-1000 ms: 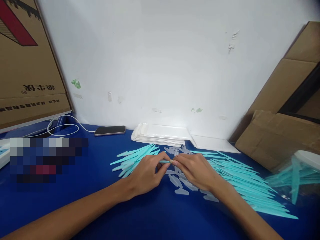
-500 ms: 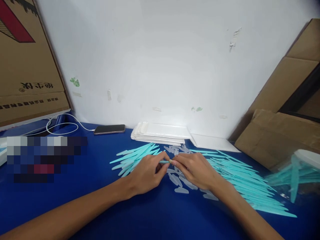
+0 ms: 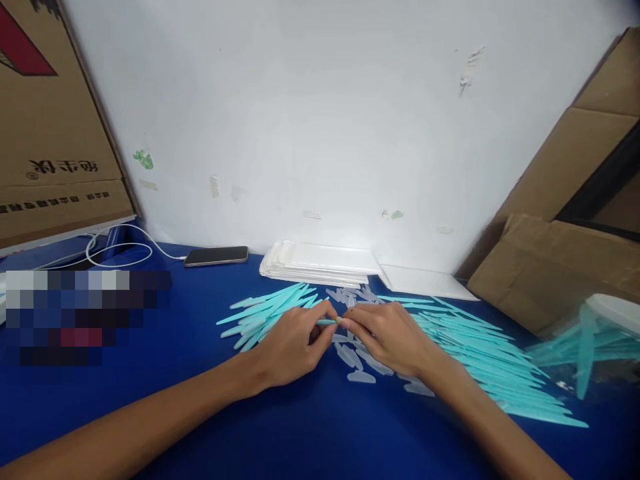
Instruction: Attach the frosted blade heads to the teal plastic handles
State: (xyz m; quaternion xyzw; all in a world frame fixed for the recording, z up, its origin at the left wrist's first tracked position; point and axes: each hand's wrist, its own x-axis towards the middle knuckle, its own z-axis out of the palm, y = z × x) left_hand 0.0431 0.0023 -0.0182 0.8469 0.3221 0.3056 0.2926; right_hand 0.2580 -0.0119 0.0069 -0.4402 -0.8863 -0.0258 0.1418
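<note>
Both of my hands meet over the middle of the blue table [image 3: 310,427]. My left hand [image 3: 293,343] pinches a thin turquoise plastic stick [image 3: 327,322] between thumb and fingers. My right hand [image 3: 387,337] is closed on the stick's other end, fingertips touching those of the left; whether a clear cap is between them I cannot tell. Several small clear plastic caps [image 3: 356,363] lie under and in front of the right hand. A small pile of turquoise sticks [image 3: 265,310] lies left of my hands and a larger spread [image 3: 480,360] lies to the right.
A stack of white flat bags [image 3: 320,263] and a dark phone [image 3: 216,256] with a white cable [image 3: 120,247] lie by the wall. Cardboard boxes stand at left [image 3: 45,120] and right [image 3: 560,260]. A clear container of turquoise sticks [image 3: 595,347] sits at far right.
The view has shifted slightly; my hands hold the same pinch on the stick and have barely moved.
</note>
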